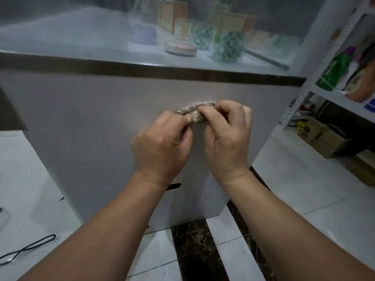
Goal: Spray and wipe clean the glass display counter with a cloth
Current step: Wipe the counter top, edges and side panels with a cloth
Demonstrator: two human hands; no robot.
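My left hand (162, 142) and right hand (227, 138) both pinch a wadded cloth (194, 111) in front of the bench (101, 118); behind its glass, two clear jars (243, 59) hold green beads (229, 46).

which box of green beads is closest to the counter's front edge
The box of green beads just right of the round tin; the others sit farther back.

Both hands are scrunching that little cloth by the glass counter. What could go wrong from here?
1. The cloth, wadded tight between the left hand and right hand, looks speckled and grubby; it might smear the hazy glass counter instead of cleaning it.
2. A black cable loops on the floor at left; a sideways step could snag it.
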